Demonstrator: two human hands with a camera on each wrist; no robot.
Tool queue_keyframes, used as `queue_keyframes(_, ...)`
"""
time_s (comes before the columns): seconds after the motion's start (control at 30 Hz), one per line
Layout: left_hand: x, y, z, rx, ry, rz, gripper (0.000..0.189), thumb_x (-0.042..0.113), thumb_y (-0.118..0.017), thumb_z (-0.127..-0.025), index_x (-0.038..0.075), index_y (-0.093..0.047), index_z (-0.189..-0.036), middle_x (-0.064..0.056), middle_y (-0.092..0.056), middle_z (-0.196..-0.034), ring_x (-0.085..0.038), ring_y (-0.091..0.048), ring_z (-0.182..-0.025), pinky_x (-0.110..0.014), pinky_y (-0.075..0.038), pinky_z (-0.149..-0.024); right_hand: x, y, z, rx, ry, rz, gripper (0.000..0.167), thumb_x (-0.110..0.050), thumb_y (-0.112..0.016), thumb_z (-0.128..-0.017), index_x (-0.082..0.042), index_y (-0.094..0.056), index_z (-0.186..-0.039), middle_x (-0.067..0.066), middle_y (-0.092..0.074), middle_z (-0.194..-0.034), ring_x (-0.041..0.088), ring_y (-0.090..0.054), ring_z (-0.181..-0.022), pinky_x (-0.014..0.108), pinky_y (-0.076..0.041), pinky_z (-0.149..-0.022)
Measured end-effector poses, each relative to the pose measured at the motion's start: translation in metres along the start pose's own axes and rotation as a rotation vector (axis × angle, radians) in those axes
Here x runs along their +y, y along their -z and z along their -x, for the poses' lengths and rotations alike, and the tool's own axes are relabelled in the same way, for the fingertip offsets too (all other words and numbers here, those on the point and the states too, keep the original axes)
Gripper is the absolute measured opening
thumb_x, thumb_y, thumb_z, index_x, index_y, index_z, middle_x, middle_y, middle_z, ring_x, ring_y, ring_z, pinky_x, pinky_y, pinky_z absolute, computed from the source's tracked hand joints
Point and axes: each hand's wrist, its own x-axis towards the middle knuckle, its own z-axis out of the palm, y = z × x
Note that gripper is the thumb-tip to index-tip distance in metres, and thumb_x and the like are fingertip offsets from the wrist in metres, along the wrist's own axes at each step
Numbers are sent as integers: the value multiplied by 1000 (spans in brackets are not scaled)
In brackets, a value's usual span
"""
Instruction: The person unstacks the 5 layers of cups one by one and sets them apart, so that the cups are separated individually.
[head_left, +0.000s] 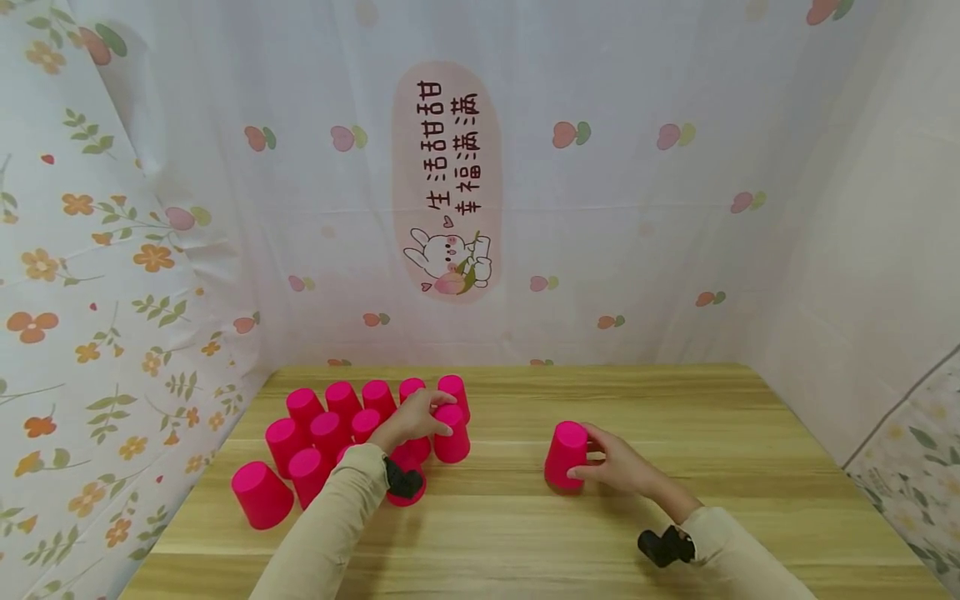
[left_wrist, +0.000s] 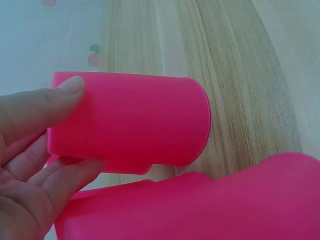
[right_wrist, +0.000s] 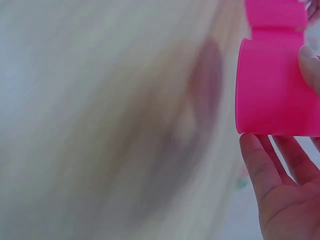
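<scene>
Near the middle of the table, my left hand (head_left: 415, 419) grips an upside-down pink cup (head_left: 452, 439) close to its base, thumb on one side and fingers on the other, as the left wrist view shows. My right hand (head_left: 617, 461) holds a second pink cup (head_left: 566, 457) by its side, also upside down, apart from the others. In the right wrist view the thumb lies on this cup (right_wrist: 275, 90) and the fingers are along its lower side. Several more upside-down pink cups (head_left: 327, 435) stand grouped at the left, partly hidden by my left arm.
The wood-grain table (head_left: 510, 542) ends at a pale printed curtain (head_left: 637, 250) behind it. Another flowered curtain (head_left: 90, 333) hangs at the left. One cup (head_left: 261, 495) stands at the group's near left corner. A black strap device (head_left: 666, 547) is on my right wrist.
</scene>
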Motion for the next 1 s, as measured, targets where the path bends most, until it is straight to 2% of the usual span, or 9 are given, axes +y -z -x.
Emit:
queue_keyframes(0.27,-1,1,-1,-7,-14,-28,45,0,-71,-71,2,-58,-113,-15,-53,-114,-28,-49,-100,-33,-49,-73,-36,-32,-45,-95,107,-47,56,-15,-70,-76,-1,-43,-123,11,-53,-112,29,-52,-100,33,-49,-78)
queue_keyframes(0.47,-4,0,-2,-8,-11,-26,45,1,-71,-70,3,-58,-113,-15,-54,-115,-30,-48,-104,-34,-49,-75,-53,-58,-67,-158,124,-83,52,-14,-70,-75,-5,-45,-121,6,-54,-111,23,-54,-101,30,-48,-80)
queue_keyframes(0.7,-2,1,-1,-14,-16,-63,45,1,-71,-71,2,-58,-114,-16,-54,-116,-31,-47,-107,-37,-47,-79,-62,-85,-80,-177,119,-80,53,-14,-71,-75,-8,-46,-121,2,-54,-112,20,-53,-102,27,-47,-81)
queue_keyframes(0.87,-3,0,-2,-7,-21,-66,44,1,-71,-70,3,-59,-112,-15,-55,-114,-28,-49,-103,-35,-48,-77,-62,-103,-83,-201,120,-94,54,-10,-71,-74,-5,-45,-122,5,-54,-114,20,-55,-102,25,-46,-81)
queue_keyframes(1.0,-3,0,-2,1,-36,-65,43,3,-72,-70,3,-59,-111,-14,-57,-112,-27,-51,-100,-34,-48,-76,-58,-114,-85,-189,129,-99,53,-9,-71,-74,-3,-45,-120,6,-54,-112,20,-56,-100,24,-46,-80)
